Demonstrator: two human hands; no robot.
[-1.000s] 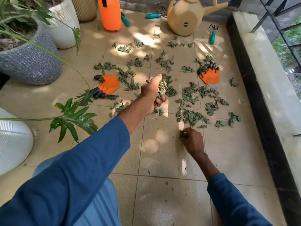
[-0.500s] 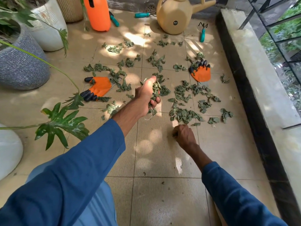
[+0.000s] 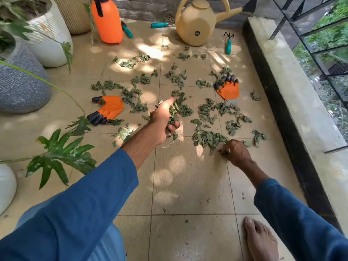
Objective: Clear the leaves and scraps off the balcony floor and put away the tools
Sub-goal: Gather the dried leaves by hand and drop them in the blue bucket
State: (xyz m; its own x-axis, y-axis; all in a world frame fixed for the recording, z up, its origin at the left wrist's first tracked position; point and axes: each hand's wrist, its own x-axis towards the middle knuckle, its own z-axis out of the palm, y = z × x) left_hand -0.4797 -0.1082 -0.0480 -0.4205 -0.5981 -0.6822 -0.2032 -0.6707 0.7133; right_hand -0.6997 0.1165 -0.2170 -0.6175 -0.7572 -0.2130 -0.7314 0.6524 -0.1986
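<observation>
Tiled floor (image 3: 188, 185), sun-dappled, with torn green leaves (image 3: 209, 138) strewn across the middle. One orange glove (image 3: 111, 108) lies among them on the left, another glove (image 3: 228, 90) on the right. At the back stand a watering can (image 3: 197, 25) and an orange sprayer (image 3: 107, 21).

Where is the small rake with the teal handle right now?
In the head view the small rake lies on the floor far ahead on the right, just right of the beige watering can and left of the concrete ledge.
</observation>
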